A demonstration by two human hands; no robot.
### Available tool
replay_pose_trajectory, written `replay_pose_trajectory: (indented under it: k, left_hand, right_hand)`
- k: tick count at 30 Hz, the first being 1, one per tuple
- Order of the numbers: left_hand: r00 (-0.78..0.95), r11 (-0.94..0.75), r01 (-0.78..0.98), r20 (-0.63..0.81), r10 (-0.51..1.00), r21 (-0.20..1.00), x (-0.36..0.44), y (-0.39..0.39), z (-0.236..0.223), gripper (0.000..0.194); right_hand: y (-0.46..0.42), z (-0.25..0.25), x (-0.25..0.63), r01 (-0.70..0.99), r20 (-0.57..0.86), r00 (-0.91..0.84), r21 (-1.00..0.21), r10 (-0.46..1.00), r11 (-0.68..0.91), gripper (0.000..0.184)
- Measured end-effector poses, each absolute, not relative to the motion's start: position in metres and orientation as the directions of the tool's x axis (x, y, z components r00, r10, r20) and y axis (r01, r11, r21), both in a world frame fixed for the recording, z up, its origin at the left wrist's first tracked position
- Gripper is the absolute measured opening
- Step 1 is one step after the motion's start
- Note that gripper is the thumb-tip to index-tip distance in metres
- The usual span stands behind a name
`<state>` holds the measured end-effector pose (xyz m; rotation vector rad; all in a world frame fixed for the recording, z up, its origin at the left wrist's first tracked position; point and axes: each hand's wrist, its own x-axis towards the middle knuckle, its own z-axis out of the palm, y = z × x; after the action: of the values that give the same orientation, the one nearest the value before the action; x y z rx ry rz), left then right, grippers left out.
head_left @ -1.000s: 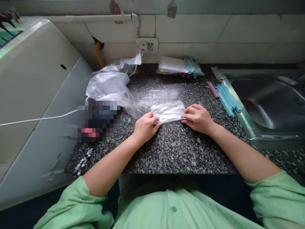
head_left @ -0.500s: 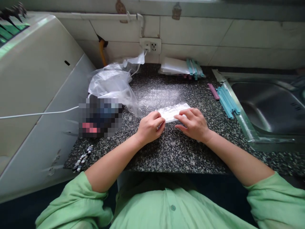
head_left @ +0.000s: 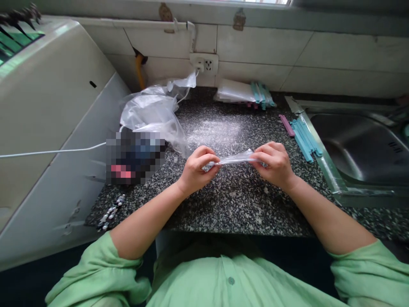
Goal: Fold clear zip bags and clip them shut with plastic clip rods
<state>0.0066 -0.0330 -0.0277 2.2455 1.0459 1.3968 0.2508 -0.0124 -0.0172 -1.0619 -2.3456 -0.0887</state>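
Observation:
A small clear plastic bag (head_left: 235, 158) is stretched level between my two hands, just above the speckled countertop (head_left: 223, 204). My left hand (head_left: 200, 168) pinches its left end between thumb and fingers. At the other end, my right hand (head_left: 273, 165) grips the edge the same way. The bag looks thin and folded, seen nearly edge-on. To the right lie several teal bag-sealing clips (head_left: 305, 138) with a pink clip (head_left: 286, 125) beside them.
A crumpled clear plastic bag (head_left: 153, 108) lies at the left by a blurred-out dark object (head_left: 136, 155). Against the wall rests a stack of flat clear bags (head_left: 236, 91) with teal clips. A steel sink (head_left: 364, 145) is set in at right. A beaded strand (head_left: 110, 213) lies front left.
My right hand has moved right, to the end of the small bag, and now pinches it. The bag has tilted from lying broad and flat to nearly edge-on.

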Motion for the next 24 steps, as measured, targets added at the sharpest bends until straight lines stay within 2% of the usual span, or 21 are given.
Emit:
replay_pose_trajectory:
  k: [3, 8, 11, 14, 18, 21, 24]
  left_hand:
    - [0.188, -0.636, 0.33, 0.612, 0.768, 0.697, 0.006, -0.033, -0.025, 0.003]
    - [0.054, -0.518, 0.16, 0.516, 0.855, 0.841, 0.003, -0.033, -0.022, 0.012]
    - [-0.018, -0.404, 0.126, 0.409, 0.912, 0.906, 0.002, -0.034, -0.021, 0.02]
    - [-0.06, -0.324, 0.125, 0.334, 0.941, 0.938, 0.001, -0.034, -0.021, 0.023]
    - [-0.018, -0.274, 0.113, 0.277, 0.961, 0.955, 0.001, -0.034, -0.02, 0.018]
    - [0.041, -0.213, 0.043, 0.211, 0.977, 0.976, 0.002, -0.035, -0.017, 0.016]
    - [0.119, -0.135, -0.043, 0.139, 0.983, 0.99, 0.003, -0.035, -0.015, 0.016]
  right_hand:
    - [-0.009, -0.014, 0.256, 0.684, 0.504, -0.53, -0.222, 0.682, 0.695, 0.018]
    - [-0.013, -0.01, 0.252, 0.602, 0.523, -0.467, -0.403, 0.713, 0.69, 0.015]
    - [-0.016, -0.007, 0.249, 0.558, 0.485, -0.423, -0.526, 0.765, 0.642, 0.022]
    - [-0.018, -0.001, 0.249, 0.478, 0.328, -0.484, -0.677, 0.811, 0.559, 0.024]
    - [-0.019, 0.005, 0.248, 0.395, -0.001, -0.695, -0.836, 0.719, 0.381, 0.023]
    - [-0.023, 0.004, 0.24, 0.419, -0.115, -0.697, -0.867, 0.708, 0.271, 0.028]
    - [-0.028, -0.004, 0.232, 0.476, -0.175, -0.674, -0.846, 0.717, 0.241, 0.026]
